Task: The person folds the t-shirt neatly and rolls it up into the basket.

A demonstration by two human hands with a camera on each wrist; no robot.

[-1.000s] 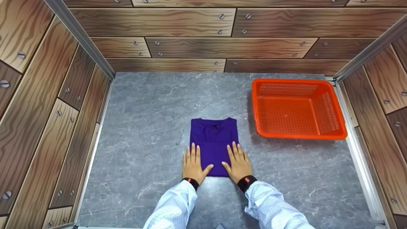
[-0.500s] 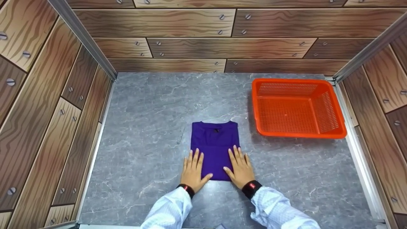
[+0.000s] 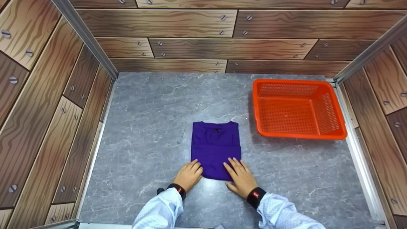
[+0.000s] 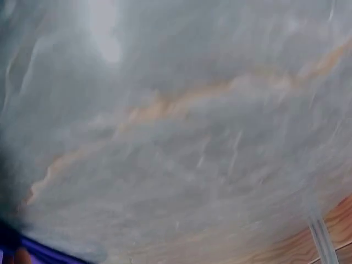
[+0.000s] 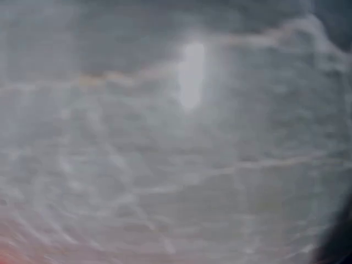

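Observation:
A folded purple T-shirt [image 3: 216, 149] lies on the grey surface with its neckline facing away. The left hand [image 3: 188, 175] holds its near left corner, fingers bent over the fabric and the thumb hidden; that near edge looks slightly rounded. On the near right part, the right hand [image 3: 240, 178] rests with extended fingers, its thumb just off the shirt's near edge. In the left wrist view, a strip of purple cloth [image 4: 52, 254] and a bit of a finger show at the bottom left corner. The right wrist view holds only blurred grey surface.
An orange perforated plastic basket [image 3: 286, 116] with nothing in it stands at the back right. Wood-patterned walls [image 3: 190, 49] enclose the grey marbled surface [image 3: 143, 127] at the back and sides, with metal strips along the side edges.
Both hands have slid back toward the person, from flat on the shirt to its near corners. The left fingers have bent around the corner. The shirt has shifted slightly nearer.

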